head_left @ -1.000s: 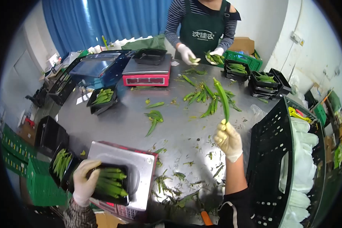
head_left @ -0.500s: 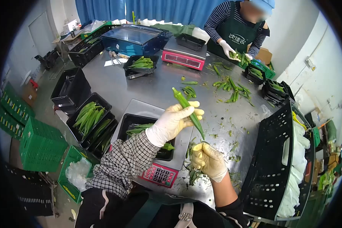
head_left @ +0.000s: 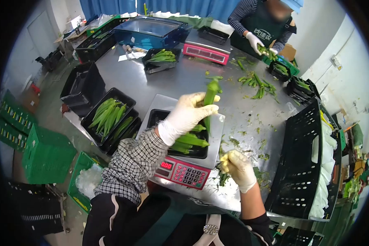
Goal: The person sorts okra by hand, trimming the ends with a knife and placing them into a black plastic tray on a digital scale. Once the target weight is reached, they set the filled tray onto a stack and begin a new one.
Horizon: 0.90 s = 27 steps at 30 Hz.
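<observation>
1. Left hand (head_left: pixel 186 114): clamped on an okra pod (head_left: pixel 210 98), held upright; a light pinch should avoid bruising it.
2. Right hand (head_left: pixel 240 167): apart, lower, fingers curled; I cannot tell whether they pinch anything. Best kept clear of the scale (head_left: pixel 192 175).
3. Beneath the left hand: black tray (head_left: pixel 153 119) holding more okra.
4. Beyond both: a co-worker (head_left: pixel 261 24).

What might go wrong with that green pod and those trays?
The green pod is pinched in the left hand's fingers, so it could slip and drop. The checked sleeve is close to the full tray by the table's edge, and might bump it. Loose scraps lie beside the scale, so some could get in with the good pods.
</observation>
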{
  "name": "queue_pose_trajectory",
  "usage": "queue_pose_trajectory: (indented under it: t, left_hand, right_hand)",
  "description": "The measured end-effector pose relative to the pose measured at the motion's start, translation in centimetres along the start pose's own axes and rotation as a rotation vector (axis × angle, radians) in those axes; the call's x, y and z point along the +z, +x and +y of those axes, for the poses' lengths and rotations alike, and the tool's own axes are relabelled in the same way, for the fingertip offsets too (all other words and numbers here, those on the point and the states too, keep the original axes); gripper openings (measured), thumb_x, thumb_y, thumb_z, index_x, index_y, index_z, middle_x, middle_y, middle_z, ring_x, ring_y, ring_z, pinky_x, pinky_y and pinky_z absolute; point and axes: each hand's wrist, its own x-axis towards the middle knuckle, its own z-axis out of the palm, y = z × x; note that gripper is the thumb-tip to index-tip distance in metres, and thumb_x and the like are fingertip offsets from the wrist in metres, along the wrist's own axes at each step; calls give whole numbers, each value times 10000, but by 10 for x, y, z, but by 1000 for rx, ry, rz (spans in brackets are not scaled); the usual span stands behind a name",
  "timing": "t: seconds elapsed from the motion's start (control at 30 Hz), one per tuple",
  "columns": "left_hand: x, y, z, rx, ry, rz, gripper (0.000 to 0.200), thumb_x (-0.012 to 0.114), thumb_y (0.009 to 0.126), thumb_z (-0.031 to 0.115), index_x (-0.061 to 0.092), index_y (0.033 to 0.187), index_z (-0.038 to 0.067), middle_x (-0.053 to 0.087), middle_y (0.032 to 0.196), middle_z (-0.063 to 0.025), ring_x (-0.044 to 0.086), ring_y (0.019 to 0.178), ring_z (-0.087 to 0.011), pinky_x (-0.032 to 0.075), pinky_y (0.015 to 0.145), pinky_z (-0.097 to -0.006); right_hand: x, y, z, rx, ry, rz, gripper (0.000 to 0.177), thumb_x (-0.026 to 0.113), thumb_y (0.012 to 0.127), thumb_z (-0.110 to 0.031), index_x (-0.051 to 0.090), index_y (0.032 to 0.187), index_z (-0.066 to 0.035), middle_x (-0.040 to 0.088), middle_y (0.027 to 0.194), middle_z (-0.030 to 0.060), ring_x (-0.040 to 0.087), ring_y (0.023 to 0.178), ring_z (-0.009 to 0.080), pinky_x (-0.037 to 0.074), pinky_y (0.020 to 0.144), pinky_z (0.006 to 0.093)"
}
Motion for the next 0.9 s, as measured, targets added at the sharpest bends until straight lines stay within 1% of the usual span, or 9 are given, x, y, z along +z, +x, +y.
queue_pose_trajectory:
  t: [0.07,0.1,0.2,0.27,0.33,0.43,0.5,0.7,0.9]
  left_hand:
    - [-28,-4,2,73,514,-13,326,628,837,134,578,1133,5,647,940,-66,613,859,-140,472,779,-233]
    - [-38,-6,6,14,794,-78,383,651,792,166,582,1142,26,642,1007,-107,614,929,-205,465,840,-280]
    - [-51,-11,-16,-79,1248,-329,420,653,765,203,586,1152,51,613,1073,-151,572,1026,-283,428,919,-343]
    - [-55,-15,-33,-48,1294,-433,451,650,761,224,567,1164,38,563,1165,-157,506,1111,-317,385,974,-368]
    - [-71,-21,-29,169,1208,-317,454,653,761,213,561,1165,28,549,1185,-152,499,1130,-303,376,986,-367]
    - [-110,-34,12,223,966,135,366,642,785,147,591,1124,20,586,1116,-138,546,1064,-235,408,939,-314]
    - [-130,-49,37,216,938,264,317,629,801,113,607,1097,3,600,1079,-111,574,981,-194,421,900,-293]
    - [-156,-85,24,161,846,300,262,611,815,28,611,1073,-19,586,1055,-79,551,972,-142,424,864,-256]
    - [-137,-88,5,220,915,245,265,643,792,77,629,1046,5,605,1064,-119,546,1036,-212,402,928,-305]
  right_hand:
    - [-12,-14,9,40,-175,112,246,540,909,-224,604,921,13,611,768,59,535,612,117,436,587,226]
    - [-23,-18,18,41,-149,116,246,537,910,-219,607,923,16,612,769,61,537,612,117,439,586,226]
    - [-34,-31,36,43,-88,176,246,528,912,-203,608,942,28,615,773,63,544,620,123,452,597,240]
    - [-36,-38,43,49,-86,200,246,524,914,-199,607,948,30,617,778,65,545,625,126,457,605,246]
    - [-39,-44,42,49,-158,197,267,523,914,-200,614,967,45,624,784,69,547,635,125,457,621,244]
    - [-40,-54,29,4,-276,290,283,536,909,-214,617,961,52,634,793,74,539,625,111,452,603,236]
    - [-50,-56,29,-24,-268,353,259,544,907,-210,616,938,36,628,780,75,530,611,108,444,585,232]
    - [-42,-40,29,-36,-317,334,220,527,916,-170,624,934,27,599,744,39,502,599,92,406,595,208]
    - [-14,-16,19,-9,-506,280,209,564,897,-166,624,963,23,611,786,43,512,622,81,411,603,202]
